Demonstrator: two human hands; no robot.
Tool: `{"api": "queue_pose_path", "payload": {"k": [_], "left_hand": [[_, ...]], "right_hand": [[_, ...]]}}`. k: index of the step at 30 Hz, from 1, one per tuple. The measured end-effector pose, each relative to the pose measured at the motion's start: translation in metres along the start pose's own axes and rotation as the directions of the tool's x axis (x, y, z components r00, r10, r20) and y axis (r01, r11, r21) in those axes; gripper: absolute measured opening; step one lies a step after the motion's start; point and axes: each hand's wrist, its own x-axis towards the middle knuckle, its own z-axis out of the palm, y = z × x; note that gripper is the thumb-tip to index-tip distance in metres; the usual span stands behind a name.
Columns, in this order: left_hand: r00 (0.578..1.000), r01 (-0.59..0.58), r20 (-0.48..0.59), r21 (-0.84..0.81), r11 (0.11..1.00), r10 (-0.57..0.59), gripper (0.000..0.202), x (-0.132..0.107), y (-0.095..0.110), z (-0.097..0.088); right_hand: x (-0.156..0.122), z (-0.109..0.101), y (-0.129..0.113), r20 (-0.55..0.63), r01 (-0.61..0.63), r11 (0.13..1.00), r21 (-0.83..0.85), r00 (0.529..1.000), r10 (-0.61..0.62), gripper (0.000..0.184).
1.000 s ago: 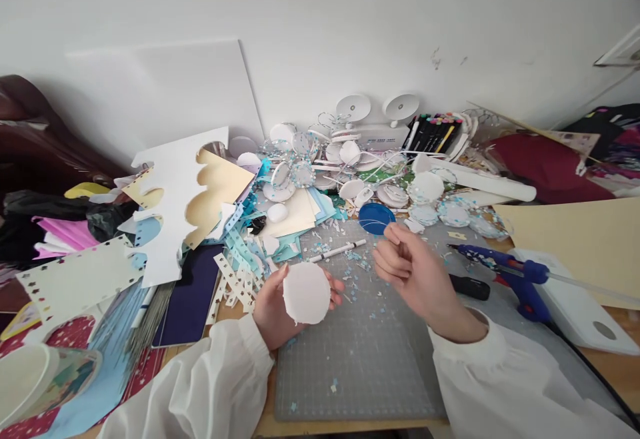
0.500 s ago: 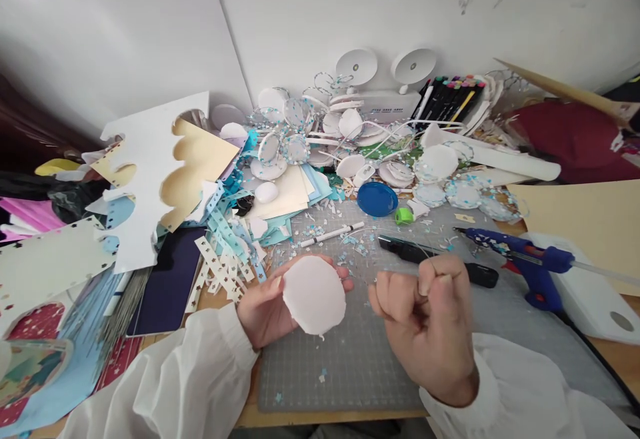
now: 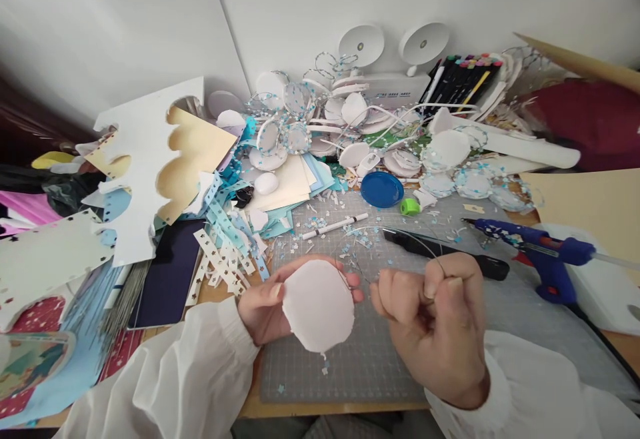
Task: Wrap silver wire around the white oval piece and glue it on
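Observation:
My left hand point(image 3: 264, 309) holds a white round foam disc point(image 3: 318, 306) upright over the grey cutting mat point(image 3: 350, 366), fingers curled behind it and thumb at its left edge. My right hand point(image 3: 435, 326) is closed in a fist just right of the disc, pinching a thin silver wire point(image 3: 400, 234) between thumb and forefinger. The wire arcs up and left toward the disc's upper right edge. Both arms wear white sleeves.
On the mat lie a white pen point(image 3: 334, 226), a black tool point(image 3: 445, 252) and paper scraps. A blue glue gun point(image 3: 535, 252) rests at the right, a blue lid point(image 3: 381, 189) and green cap point(image 3: 410, 206) behind. Piled discs, paper strips and card sheets crowd the left and back.
The view tipped further down. My right hand came nearer and closed into a fist on the wire, beside the disc. The disc in my left hand has tilted slightly.

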Motion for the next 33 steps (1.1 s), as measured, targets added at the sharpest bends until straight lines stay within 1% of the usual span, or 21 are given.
{"api": "queue_pose_path", "payload": {"k": [4,11,15,20,24,29,33], "left_hand": [[1.000,0.014,-0.003,-0.004,1.000,-0.014,0.060,0.001,0.000,0.002],[1.000,0.000,0.029,0.003,1.000,0.000,0.059,0.002,0.000,0.001],[1.000,-0.007,0.027,0.012,1.000,0.007,0.059,0.001,0.001,0.001],[0.999,-0.024,0.043,0.006,1.000,0.024,0.060,0.000,0.000,-0.002],[0.998,-0.035,0.045,-0.014,0.999,0.036,0.060,-0.001,-0.001,-0.006],[0.996,-0.093,0.007,0.025,0.995,0.093,0.060,0.000,-0.003,-0.009],[0.991,-0.130,-0.009,0.062,0.990,0.131,0.059,0.002,-0.001,-0.008]], "right_hand": [[-0.001,-0.001,0.001,0.008,-0.012,1.000,0.016,1.000,0.012,0.024],[-0.002,-0.001,0.005,0.006,-0.042,0.999,-0.007,0.999,0.042,0.026],[-0.003,-0.002,0.008,-0.009,-0.056,0.998,-0.002,0.998,0.056,0.024],[-0.002,-0.003,0.008,0.023,-0.058,0.998,-0.016,0.998,0.058,0.023],[0.000,-0.006,0.008,0.055,-0.013,0.998,-0.069,0.998,0.016,0.023],[-0.005,-0.018,0.013,0.197,0.125,0.973,-0.193,0.977,-0.086,0.015],[-0.006,-0.023,0.013,0.237,0.143,0.965,-0.222,0.967,-0.089,0.023]]}}
